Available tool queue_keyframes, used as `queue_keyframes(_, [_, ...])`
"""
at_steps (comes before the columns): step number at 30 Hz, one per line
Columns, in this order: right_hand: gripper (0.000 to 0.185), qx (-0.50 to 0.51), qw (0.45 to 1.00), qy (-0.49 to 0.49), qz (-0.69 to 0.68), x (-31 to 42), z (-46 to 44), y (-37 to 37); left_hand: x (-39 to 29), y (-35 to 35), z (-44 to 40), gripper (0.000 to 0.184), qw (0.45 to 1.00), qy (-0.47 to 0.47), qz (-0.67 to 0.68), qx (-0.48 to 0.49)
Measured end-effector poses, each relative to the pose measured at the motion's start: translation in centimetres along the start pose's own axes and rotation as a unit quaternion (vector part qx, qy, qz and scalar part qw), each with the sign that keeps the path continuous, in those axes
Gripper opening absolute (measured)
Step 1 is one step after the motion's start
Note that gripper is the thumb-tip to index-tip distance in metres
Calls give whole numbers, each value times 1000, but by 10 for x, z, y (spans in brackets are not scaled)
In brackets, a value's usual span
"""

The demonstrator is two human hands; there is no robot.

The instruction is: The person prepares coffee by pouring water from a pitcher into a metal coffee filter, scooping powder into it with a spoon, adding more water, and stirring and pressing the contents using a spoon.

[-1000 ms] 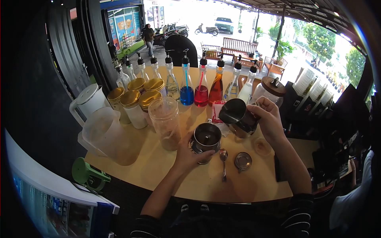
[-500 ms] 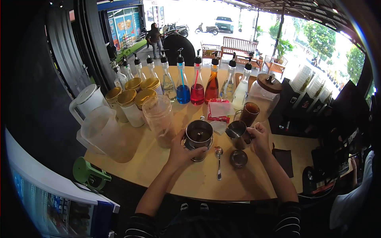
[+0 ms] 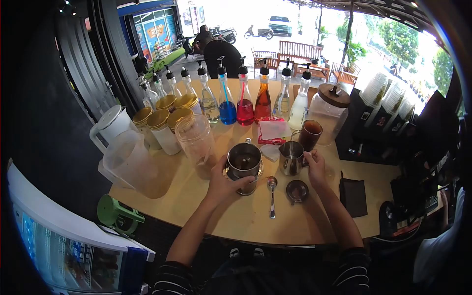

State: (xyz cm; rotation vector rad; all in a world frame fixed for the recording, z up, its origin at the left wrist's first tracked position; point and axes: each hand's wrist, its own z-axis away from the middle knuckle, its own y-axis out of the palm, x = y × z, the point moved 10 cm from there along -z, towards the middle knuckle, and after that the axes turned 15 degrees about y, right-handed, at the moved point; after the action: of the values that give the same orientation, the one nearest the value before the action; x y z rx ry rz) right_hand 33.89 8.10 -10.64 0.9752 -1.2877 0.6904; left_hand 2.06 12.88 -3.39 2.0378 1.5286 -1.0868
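My left hand [image 3: 227, 183] is wrapped round a metal cup [image 3: 244, 169] that holds something dark. Upright to its right stands a small metal pitcher [image 3: 291, 160], and my right hand [image 3: 314, 164] has its fingers closed on the handle. Behind the pitcher is a glass mug [image 3: 310, 134] of brown liquid. A spoon [image 3: 272, 196] lies between my hands, with a round metal lid [image 3: 297, 191] to its right. Just behind, a red and white packet [image 3: 273, 130] lies near the bottles.
Pump bottles [image 3: 245, 105] line the back, several holding coloured liquid. Gold-lidded jars [image 3: 162, 129], an open plastic jar [image 3: 196, 145] and pitchers [image 3: 129, 160] crowd the left. At right are a wooden-lidded jar [image 3: 330, 115], a dark cloth [image 3: 353, 196] and stacked cups [image 3: 381, 93].
My right hand has brought the metal pitcher down from a tilted, raised position to upright on the table. The mug behind it now shows fully. My left hand stays round the cup.
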Motion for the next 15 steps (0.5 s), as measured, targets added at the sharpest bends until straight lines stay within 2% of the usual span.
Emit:
queue_keyframes(2, [11, -18, 999, 3, 45, -4, 2, -3, 0, 0, 0, 73, 1000, -5, -7, 4])
queue_keyframes(4, [9, -103, 987, -85, 90, -6, 6, -18, -2, 0, 0, 72, 1000, 2, -14, 2])
queue_keyframes(5, [9, -104, 987, -86, 91, 9, 19, -11, -3, 0, 0, 72, 1000, 3, -12, 2])
queue_keyframes(6, [14, -131, 945, -198, 225, 58, 56, 13, -4, 0, -1, 71, 1000, 4, -12, -1])
queue_keyframes(7, [20, -155, 872, -304, 351, 87, 85, 37, -5, 0, -1, 71, 1000, 5, -11, -4])
queue_keyframes(9, [27, 56, 859, -307, 405, 67, 98, 75, -6, 0, -1, 70, 1000, 7, -8, -8])
queue_keyframes(11, [26, 182, 758, -220, 586, 28, 122, 112, -7, 0, -1, 70, 1000, 7, -4, -10])
queue_keyframes(12, [26, 180, 758, -220, 587, 20, 127, 113, -7, 0, 0, 70, 1000, 7, -4, -7])
queue_keyframes(14, [23, 279, 723, -227, 590, -9, 140, 126, -7, 0, -1, 70, 1000, 8, -6, -6])
queue_keyframes(15, [23, 281, 722, -230, 589, -12, 139, 126, -8, 0, -2, 71, 1000, 8, 0, -4])
